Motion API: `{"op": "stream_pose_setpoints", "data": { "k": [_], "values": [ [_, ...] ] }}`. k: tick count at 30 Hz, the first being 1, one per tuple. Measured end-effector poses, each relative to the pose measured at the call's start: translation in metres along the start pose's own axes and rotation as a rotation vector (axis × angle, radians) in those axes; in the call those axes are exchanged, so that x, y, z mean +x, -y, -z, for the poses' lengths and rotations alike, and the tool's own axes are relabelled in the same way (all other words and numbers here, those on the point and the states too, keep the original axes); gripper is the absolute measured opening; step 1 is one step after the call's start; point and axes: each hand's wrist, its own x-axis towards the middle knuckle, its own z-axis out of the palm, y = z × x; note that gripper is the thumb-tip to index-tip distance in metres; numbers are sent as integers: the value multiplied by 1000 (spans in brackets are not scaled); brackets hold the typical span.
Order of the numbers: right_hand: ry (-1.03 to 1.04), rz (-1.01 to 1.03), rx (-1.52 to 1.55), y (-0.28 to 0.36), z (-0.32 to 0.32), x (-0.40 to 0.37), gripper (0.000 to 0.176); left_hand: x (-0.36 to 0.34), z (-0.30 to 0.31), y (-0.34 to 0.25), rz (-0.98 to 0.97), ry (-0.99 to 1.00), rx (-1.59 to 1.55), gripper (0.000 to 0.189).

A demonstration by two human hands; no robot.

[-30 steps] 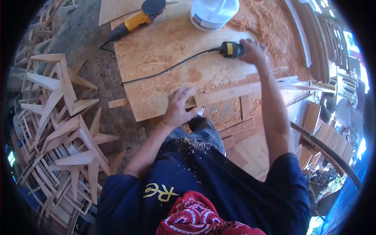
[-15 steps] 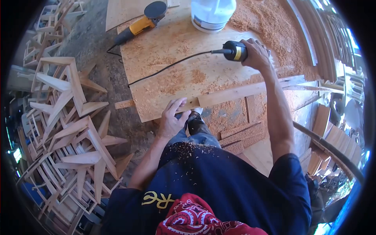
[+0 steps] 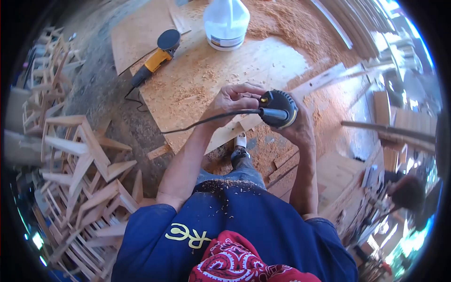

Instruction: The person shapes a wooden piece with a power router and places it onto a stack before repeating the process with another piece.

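Observation:
My right hand (image 3: 300,126) is wrapped round a black power tool (image 3: 278,105), raised over the near edge of the wooden board. The tool's round end with its cord faces up toward me. My left hand (image 3: 233,102) is at the tool's left side, its fingers bent against or close to the casing; the fingertips are partly hidden. From the tool the black cord (image 3: 206,123) runs left across my left wrist. Beneath lies the worktable board (image 3: 188,87), strewn with wood shavings (image 3: 190,99).
A yellow and black grinder (image 3: 156,60) lies at the board's left edge. A white plastic jug (image 3: 226,26) stands at the back. Wooden frames (image 3: 87,150) are piled at the left. Long wooden strips are stacked at the upper right.
My right hand has brought the tool left and closer to my body, turning its corded end toward me. My left hand has risen from the board's near edge to the tool.

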Motion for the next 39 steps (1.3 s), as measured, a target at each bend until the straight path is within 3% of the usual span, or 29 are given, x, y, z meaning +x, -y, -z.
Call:
{"op": "stream_pose_setpoints", "data": {
  "k": [3, 7, 12, 15, 19, 21, 23, 26, 33, 39],
  "values": [
    [-49, -133, 16, 18, -29, -44, 65, -4, 15, -12, 72, 280, 104, 32],
    [-204, -237, 75, 35, -77, -89, 60, -21, 11, -27, 276, 386, 269, 36],
    [-334, -405, 110, 35, -102, -116, 55, -8, -7, -17, 89, 552, 385, 21],
    [-534, -325, 150, 12, -117, -124, 49, 4, -18, -19, 183, 537, 420, 21],
    [-831, -269, 372, 4, -141, -113, 46, 21, 14, 17, 69, 253, 752, 42],
    [-859, -284, 364, 8, -145, -106, 45, 23, 43, 43, 191, 211, 900, 57],
    [-807, -327, 410, -11, -155, -112, 63, 16, 62, 60, 344, 233, 915, 63],
    [-870, -396, 350, -15, -168, -105, 62, 7, 88, 86, 359, 228, 954, 67],
    [-932, -332, 442, -29, -196, -101, 63, -3, 92, 98, 355, 210, 939, 66],
    [-925, -312, 387, -25, -195, -94, 65, -3, 93, 113, 308, 111, 860, 48]
  ]
}}
